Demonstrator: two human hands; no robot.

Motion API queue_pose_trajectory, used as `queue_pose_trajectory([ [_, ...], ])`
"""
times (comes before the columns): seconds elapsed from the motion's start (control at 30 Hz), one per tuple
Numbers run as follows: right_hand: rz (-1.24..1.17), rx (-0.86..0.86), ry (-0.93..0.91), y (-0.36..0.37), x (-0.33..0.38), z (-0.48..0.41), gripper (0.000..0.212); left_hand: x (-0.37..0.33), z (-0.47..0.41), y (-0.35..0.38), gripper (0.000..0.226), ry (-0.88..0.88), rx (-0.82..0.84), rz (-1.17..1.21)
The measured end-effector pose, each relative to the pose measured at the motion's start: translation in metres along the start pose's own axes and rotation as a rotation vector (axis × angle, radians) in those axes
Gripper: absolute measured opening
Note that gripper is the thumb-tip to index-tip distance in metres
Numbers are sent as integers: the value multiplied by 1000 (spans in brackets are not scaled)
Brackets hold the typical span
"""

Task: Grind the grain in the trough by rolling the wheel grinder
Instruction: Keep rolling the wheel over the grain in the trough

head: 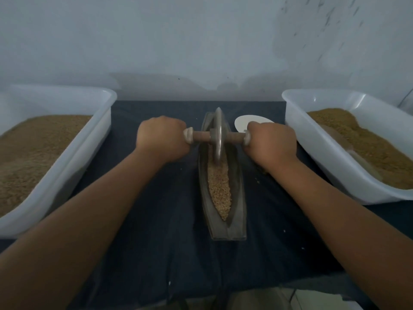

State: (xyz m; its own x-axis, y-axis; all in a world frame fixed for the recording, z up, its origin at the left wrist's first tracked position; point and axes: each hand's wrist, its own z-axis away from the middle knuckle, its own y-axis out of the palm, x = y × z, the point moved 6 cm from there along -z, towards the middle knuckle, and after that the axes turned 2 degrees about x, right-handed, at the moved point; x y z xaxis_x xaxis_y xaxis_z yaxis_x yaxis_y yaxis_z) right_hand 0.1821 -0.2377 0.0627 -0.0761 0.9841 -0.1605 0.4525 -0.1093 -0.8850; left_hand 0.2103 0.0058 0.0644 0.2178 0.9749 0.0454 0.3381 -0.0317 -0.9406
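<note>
1. The trough (238,209), a long, boat-shaped grey vessel, lies in the middle of the tabletop (167,209), which is covered by a dark blue cloth. It points lengthwise away from the person.
2. The grain (220,189) fills the narrow groove of the trough, showing from the near tip up to the wheel.
3. The wheel grinder (218,135) stands upright on its edge in the far half of the trough, with its lower rim down in the grain. A wooden axle runs through its hub and sticks out on both sides.
4. The left hand (162,136) is curled in a fist round the left end of the axle, knuckles up.
5. The right hand (271,142) grips the right end of the axle in the same way. Both forearms reach forward on either side of the trough.
6. A white plastic tub (89,139) sits to the left of the trough, holding a bed of light brown granular material.
7. A second white tub (312,148) sits to the right, holding a darker brown heap.
8. A white round object (242,123) lies on the cloth behind the right hand, partly hidden by it; what it is cannot be told.
9. A few loose grains (258,181) are scattered on the cloth just right of the trough.
</note>
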Motion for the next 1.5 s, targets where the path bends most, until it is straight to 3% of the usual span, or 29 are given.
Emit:
queue_pose_trajectory([
  [0.1, -24, -2, -58, -13, 1, 32, 30, -1, 35, -2, 36, 52, -17, -24],
  [0.27, -77, -92, -132, -35, -1, 92, 33, -4, 106, -22, 39, 191, -235, 40],
  [0.57, -52, 1, 46, 9, -8, -1, 32, -5, -10, -4, 44, 58, -41, -27],
  [0.73, -42, 29, 2, -3, -7, 36, 31, -7, 29, -8, 37, 89, -40, -53],
  [0.9, -58, -58, -93, -28, -8, 94, 28, -9, 98, -24, 32, 246, -227, 5],
  [1.1, -53, -50, -7, -7, -6, 21, 32, 0, 16, 4, 34, 77, -16, -29],
  [1.23, -68, -76, -33, -8, -2, -14, 46, 0, -16, 5, 44, 3, -15, 35],
  [1.3, -63, 0, -26, -7, -3, -5, 39, -3, -2, 4, 42, 15, -1, -4],
  [1.37, -42, 55, -8, -2, -8, 25, 34, -6, 27, -2, 35, 80, -34, -56],
  [1.5, -80, -23, -78, -17, -11, 87, 28, -11, 90, -25, 38, 245, -220, -39],
])
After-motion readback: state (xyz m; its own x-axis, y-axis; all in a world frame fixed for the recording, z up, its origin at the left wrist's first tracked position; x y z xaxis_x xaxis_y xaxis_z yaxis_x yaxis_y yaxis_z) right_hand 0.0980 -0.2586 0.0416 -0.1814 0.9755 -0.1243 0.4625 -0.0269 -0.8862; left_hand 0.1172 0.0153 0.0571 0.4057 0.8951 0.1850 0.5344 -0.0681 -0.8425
